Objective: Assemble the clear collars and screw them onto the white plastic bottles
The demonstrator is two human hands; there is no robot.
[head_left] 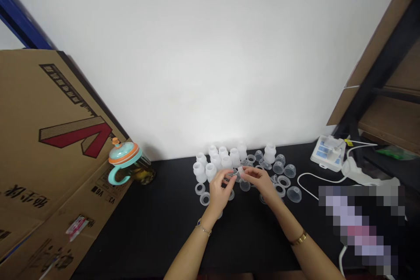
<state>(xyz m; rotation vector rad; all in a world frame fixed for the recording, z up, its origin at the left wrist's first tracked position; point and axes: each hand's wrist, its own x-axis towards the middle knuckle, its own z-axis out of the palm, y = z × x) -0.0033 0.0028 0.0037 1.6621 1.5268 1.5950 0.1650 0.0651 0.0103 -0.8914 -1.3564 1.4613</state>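
My left hand (pixel 220 189) pinches a small clear plastic piece (pixel 233 173), partly hidden by the fingers. Closed on a small whitish translucent piece (pixel 240 170), my right hand (pixel 259 178) meets it fingertip to fingertip above the black table. Just behind and left of the hands stand several small white bottles (pixel 210 170) in a cluster. Another white bottle (pixel 270 153) stands farther right. Around the right hand lie several translucent rings (pixel 284 181) and clear dome caps (pixel 294 194). More rings (pixel 204 199) lie left of my left hand.
A jug (pixel 133 164) with a turquoise and orange lid stands at the left beside a large cardboard box (pixel 42 140). On the right, a white power strip (pixel 328 153) with plugs and cables rests on the black table (pixel 147 227). A white wall rises behind.
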